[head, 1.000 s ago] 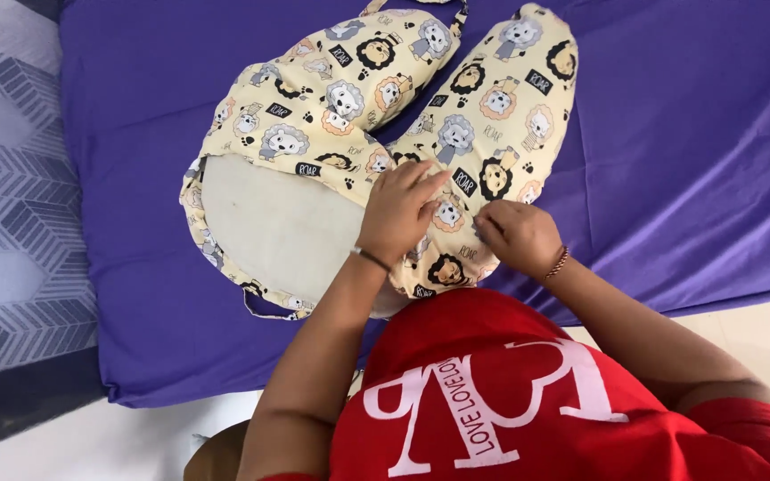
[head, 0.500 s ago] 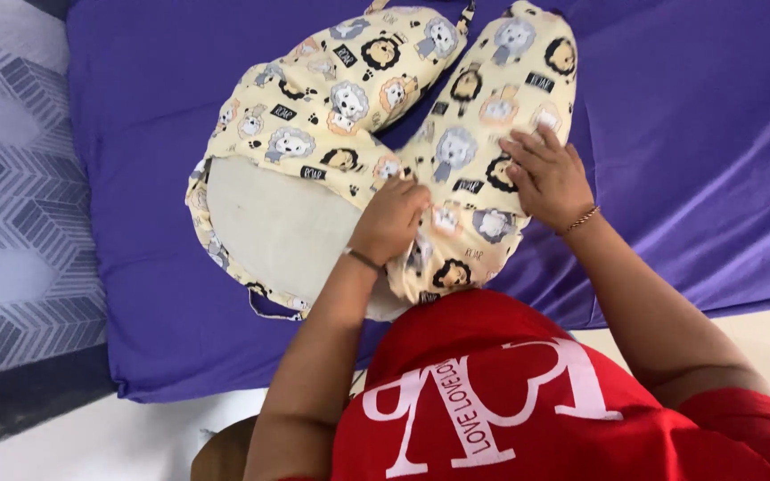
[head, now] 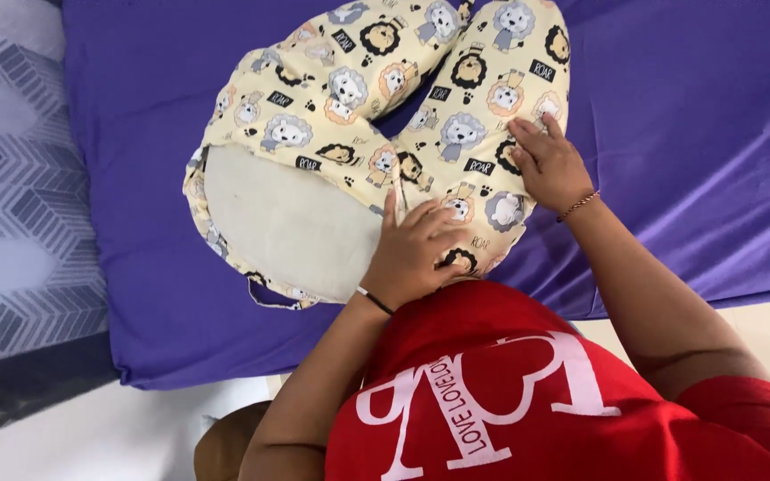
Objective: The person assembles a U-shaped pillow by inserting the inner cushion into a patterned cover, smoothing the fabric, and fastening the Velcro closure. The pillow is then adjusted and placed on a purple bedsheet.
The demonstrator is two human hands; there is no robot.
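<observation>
Since the earlier frame, the right hand (head: 550,165) has slid up the yellow lion-print curved pillow cover (head: 385,134) on the purple bed sheet (head: 688,134), fingers flat and spread, clamped on nothing. Left hand (head: 416,249) presses open-palmed nearer its lower bend, beside the exposed cream pillow insert (head: 287,218).

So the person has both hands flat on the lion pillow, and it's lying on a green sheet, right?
Almost. Both the left hand and the right hand do rest flat on the lion pillow, but the sheet under it is purple, not green. The head view shows this.
</observation>
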